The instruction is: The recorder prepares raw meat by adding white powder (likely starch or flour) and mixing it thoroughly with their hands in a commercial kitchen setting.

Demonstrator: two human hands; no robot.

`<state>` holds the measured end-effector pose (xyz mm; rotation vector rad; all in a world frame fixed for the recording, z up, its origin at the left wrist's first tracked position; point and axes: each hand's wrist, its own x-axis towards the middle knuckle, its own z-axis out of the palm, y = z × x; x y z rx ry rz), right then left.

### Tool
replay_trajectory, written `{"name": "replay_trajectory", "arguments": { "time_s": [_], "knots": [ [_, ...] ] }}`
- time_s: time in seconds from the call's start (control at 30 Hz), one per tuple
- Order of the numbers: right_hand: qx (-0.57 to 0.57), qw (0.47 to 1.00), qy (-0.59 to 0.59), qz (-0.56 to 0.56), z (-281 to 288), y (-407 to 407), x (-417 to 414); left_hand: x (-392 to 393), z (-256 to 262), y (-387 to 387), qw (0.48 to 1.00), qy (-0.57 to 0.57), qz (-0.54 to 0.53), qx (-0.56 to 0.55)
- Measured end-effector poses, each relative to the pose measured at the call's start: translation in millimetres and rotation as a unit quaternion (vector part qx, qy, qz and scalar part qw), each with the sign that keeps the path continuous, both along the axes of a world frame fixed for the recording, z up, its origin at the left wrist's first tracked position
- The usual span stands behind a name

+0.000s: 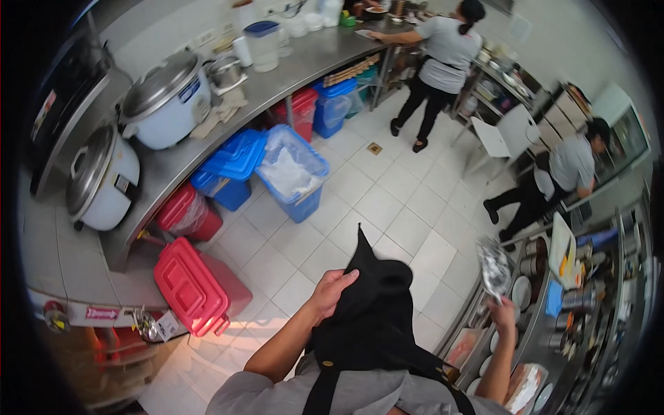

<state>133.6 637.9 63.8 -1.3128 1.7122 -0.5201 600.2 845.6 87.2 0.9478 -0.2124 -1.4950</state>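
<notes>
My left hand [332,294] pinches the edge of a black apron [371,295] and lifts its cloth in front of me; one corner sticks up to a point. Out to the right, my right hand [502,314] grips the handle end of a shiny, see-through or silvery scoop-like utensil [494,265]. The utensil is blurred, and its exact kind is unclear. It is held up beside the shelving on my right. Ahead on the floor stands an open blue bin [306,205], lined with clear plastic and holding a white substance.
A red lidded bin [199,285] stands left, near a blue lidded bin [228,171]. Rice cookers [161,101] sit on the steel counter [290,67]. One person [446,57] stands at the counter; another [560,171] bends at the right. A white chair [498,135] and crowded shelving [565,311] flank the tiled floor.
</notes>
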Motion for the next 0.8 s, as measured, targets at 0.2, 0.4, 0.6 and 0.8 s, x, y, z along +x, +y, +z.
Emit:
{"name": "replay_trajectory", "arguments": {
  "time_s": [0.2,0.4,0.6,0.8],
  "knots": [
    [0.037,0.952,0.034,0.300,-52.6,-138.3,328.1,54.5,98.9,73.5,0.991,-0.057,0.119,-0.031],
    [0.161,0.883,0.058,0.437,-156.0,-193.1,634.2,135.4,129.0,15.8,0.835,-0.147,0.161,-0.506],
    [0.344,0.773,0.164,0.507,-342.3,-240.9,826.9,194.3,144.6,-91.9,0.725,-0.187,0.494,-0.442],
    [0.206,0.687,0.289,0.634,-469.2,-278.2,944.6,245.6,152.3,-149.0,0.617,-0.354,0.671,-0.211]
  ]
}}
